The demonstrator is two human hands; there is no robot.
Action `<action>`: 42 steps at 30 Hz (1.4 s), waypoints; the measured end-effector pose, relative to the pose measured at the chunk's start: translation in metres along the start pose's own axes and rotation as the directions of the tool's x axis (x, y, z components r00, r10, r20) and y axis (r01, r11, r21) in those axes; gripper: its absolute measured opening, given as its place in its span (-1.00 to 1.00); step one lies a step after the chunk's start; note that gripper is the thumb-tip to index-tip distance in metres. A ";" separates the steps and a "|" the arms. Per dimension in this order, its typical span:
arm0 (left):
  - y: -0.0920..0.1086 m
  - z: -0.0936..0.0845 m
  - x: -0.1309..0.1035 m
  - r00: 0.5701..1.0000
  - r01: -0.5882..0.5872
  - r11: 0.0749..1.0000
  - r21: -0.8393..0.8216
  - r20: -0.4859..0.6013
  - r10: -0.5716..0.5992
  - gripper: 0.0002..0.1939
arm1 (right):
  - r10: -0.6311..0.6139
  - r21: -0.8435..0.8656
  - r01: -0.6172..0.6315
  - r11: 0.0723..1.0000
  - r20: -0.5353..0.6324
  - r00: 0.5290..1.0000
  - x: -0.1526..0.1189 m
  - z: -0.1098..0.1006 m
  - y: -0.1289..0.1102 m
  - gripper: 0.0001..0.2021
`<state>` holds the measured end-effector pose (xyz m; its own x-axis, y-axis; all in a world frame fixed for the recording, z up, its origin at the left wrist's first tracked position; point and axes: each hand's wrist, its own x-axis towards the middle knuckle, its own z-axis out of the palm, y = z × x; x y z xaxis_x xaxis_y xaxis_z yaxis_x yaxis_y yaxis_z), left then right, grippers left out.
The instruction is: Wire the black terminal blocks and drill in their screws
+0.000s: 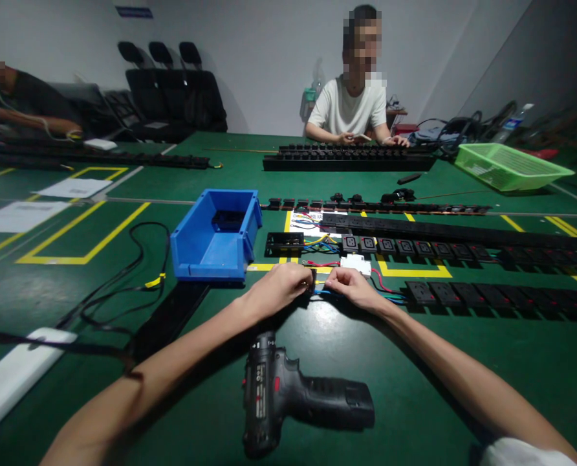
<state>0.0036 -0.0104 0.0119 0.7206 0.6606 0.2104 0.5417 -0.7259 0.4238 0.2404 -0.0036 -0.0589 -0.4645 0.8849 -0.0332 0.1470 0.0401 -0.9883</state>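
My left hand (286, 285) is closed around a small black part (311, 296), whose far side its fingers partly hide. Just to the right, my right hand (355, 288) pinches the end of a thin wire (320, 282) beside that part. Blue wires (390, 298) run under my right hand to a row of black sockets (463, 296) on the right. A white plastic block (355, 264) with red leads lies right behind my right hand. Nearer to me, a black cordless drill (264, 395) rests on its side.
A blue bin (211, 270) with black pieces stands left of my hands. Behind lie a wired socket row (405, 247) and long black rails (444, 230). Black cable (138, 259) loops at left. A green basket (506, 168) and a seated person (349, 107) are across the table.
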 end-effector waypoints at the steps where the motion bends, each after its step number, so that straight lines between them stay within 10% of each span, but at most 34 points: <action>1: -0.002 -0.001 -0.001 1.000 -0.001 0.999 -0.047 0.005 0.001 -0.90 | 0.003 0.001 -0.003 1.000 0.002 1.000 0.000 0.000 0.000 -0.55; 10: -0.027 -0.010 -0.019 0.996 -0.092 0.992 -0.088 -0.029 0.090 -0.45 | 0.010 0.007 -0.010 1.000 0.009 1.000 0.001 -0.001 0.003 -0.56; 42: -0.052 0.017 -0.014 0.975 -0.224 0.973 -0.049 -0.008 0.223 -0.73 | 0.022 -0.347 -0.021 0.938 -0.002 1.000 0.005 0.003 -0.008 -0.69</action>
<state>-0.0275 0.0149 -0.0281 0.8200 0.4832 0.3069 0.3451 -0.8451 0.4083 0.2339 -0.0014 -0.0514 -0.4597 0.8864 -0.0547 0.4503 0.1796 -0.8746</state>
